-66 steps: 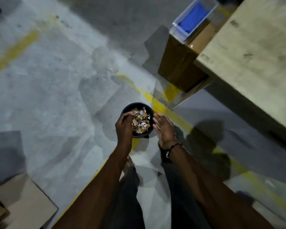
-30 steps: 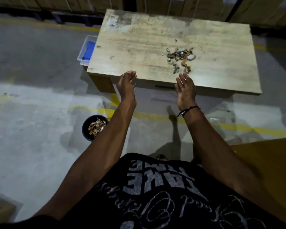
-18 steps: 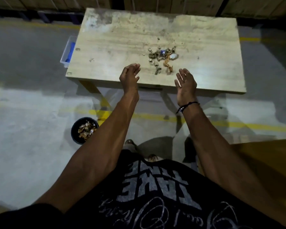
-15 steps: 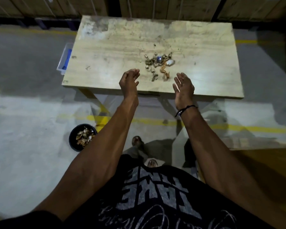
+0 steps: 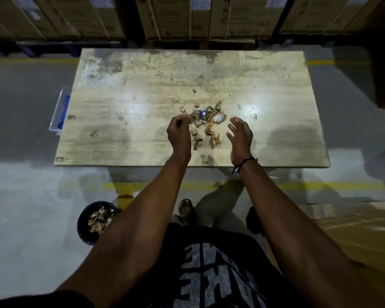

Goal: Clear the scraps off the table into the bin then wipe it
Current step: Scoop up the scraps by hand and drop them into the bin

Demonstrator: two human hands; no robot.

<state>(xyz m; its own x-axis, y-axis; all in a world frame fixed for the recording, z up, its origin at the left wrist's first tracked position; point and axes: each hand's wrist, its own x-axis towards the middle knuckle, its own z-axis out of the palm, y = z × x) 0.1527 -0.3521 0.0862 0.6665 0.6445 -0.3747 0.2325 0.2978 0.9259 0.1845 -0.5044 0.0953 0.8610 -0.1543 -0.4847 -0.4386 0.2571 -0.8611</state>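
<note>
Scraps lie in a loose heap on the table, near its middle, trailing toward your edge, so the heap's long axis runs roughly away from you. It sits between your hands: left hand just beside its left flank, fingers curled in, seemingly empty; right hand just off its right flank, fingers spread and relaxed, palm turned inward. Left looks slightly nearer. Judgement: closing both hands inward would gather it. Bin stands on the floor, down by your left side, already part filled.
</note>
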